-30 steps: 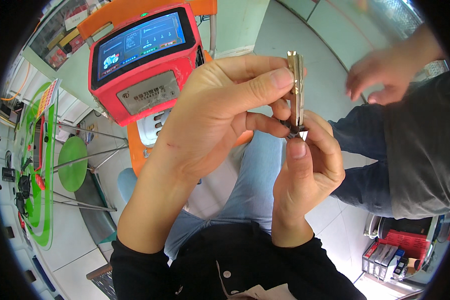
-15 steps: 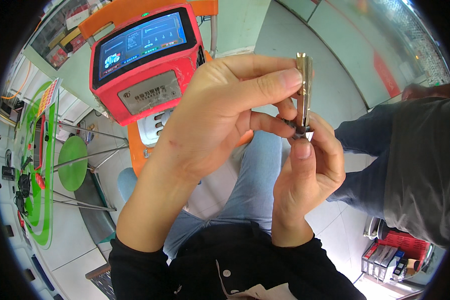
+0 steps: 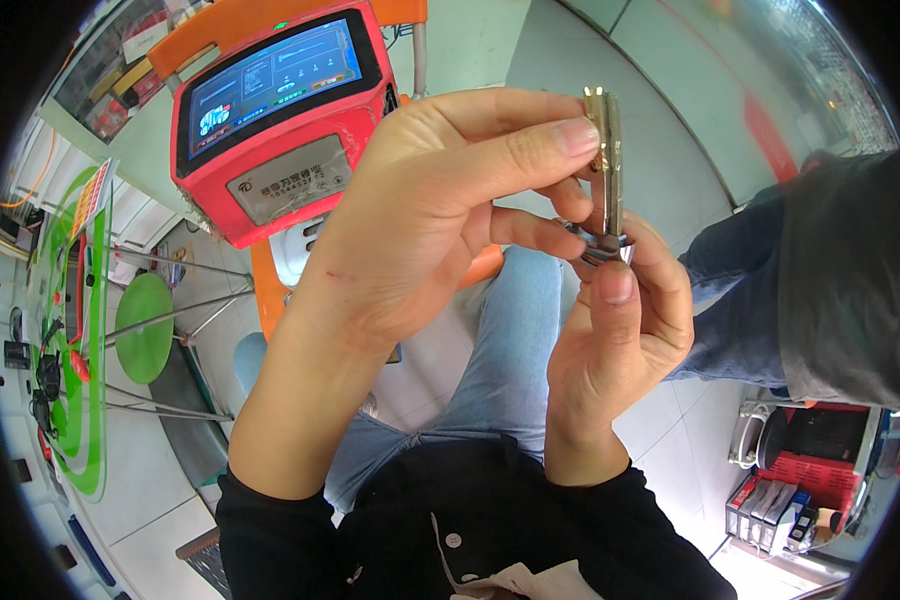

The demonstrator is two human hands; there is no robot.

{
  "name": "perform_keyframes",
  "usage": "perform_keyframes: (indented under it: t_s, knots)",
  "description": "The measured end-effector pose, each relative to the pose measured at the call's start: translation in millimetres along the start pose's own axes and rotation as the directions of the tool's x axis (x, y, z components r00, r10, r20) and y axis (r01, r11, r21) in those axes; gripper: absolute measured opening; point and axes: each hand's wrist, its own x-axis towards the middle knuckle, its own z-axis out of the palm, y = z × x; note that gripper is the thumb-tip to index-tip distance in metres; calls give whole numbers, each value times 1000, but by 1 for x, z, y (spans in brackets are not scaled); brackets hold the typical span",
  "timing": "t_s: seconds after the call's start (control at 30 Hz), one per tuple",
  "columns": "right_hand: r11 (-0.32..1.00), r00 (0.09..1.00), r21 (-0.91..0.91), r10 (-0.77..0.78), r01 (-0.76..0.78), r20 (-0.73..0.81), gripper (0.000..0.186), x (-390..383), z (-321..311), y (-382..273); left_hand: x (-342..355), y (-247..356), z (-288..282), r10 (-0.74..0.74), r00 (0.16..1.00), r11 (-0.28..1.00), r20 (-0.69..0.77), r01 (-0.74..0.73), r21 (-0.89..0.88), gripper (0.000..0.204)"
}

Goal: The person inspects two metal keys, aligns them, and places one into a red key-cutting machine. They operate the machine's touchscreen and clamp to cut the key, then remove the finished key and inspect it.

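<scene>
A slim, grooved brass-coloured metal piece (image 3: 612, 170) stands upright between my hands, with a chrome and dark fitting (image 3: 602, 246) at its lower end. My left hand (image 3: 440, 205) is closed on the upper part, thumb pressed near the top and the other fingers curled beside and behind it. My right hand (image 3: 615, 340) is closed around the fitting from below, its thumb tip just under it. Where the fingers meet the small parts, some detail is hidden.
A red machine (image 3: 200, 170) with a screen sits on an orange chair (image 3: 270, 295) ahead. At left are a green glass table (image 3: 90, 440) and round stool (image 3: 142, 325). Another person (image 3: 840, 300) stands close at right, above a red crate (image 3: 810, 470). A glass counter (image 3: 690, 70) is behind.
Both hands and the metal piece have risen slightly since half a second ago. The other person's hand, reaching out at first, has withdrawn from view, and that person's body has shifted.
</scene>
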Motion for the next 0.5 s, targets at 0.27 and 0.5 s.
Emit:
perform_keyframes:
  t_s: [0.27, 0.5]
  knots:
    - [1000, 1000, -4, -18, 18, 1, 25, 0, -2, 0, 1, 0, 2, 8, 1000, 1000, -24, -7, 14, 26]
    - [1000, 1000, -4, -14, 14, -8, 24, 0, -2, 1, 1, 0, 7, 36, 995, 997, -91, -30, 76, 23]
